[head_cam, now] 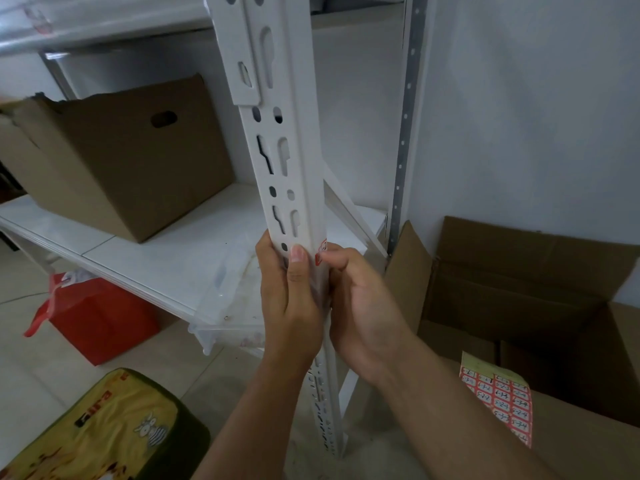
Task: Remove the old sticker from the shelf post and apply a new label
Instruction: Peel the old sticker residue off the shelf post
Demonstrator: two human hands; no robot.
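Observation:
A white slotted shelf post (294, 161) runs from the top of the view down to the floor. My left hand (291, 299) is wrapped around the post from the left, its thumb pressed flat on the front face. A small red and white sticker (320, 252) sits on the post's right edge, partly hidden by my fingers. My right hand (360, 299) touches the sticker with its fingertips from the right. Whether the sticker is stuck flat or lifted I cannot tell. A sheet of red and white labels (498, 396) with handwritten numbers lies on a cardboard flap at the lower right.
A brown cardboard box (114, 150) stands on the white shelf board (166, 258). An open cardboard box (519, 299) is on the floor at the right. A red bag (100, 317) lies under the shelf. A yellow and green cushion (104, 431) is at the lower left.

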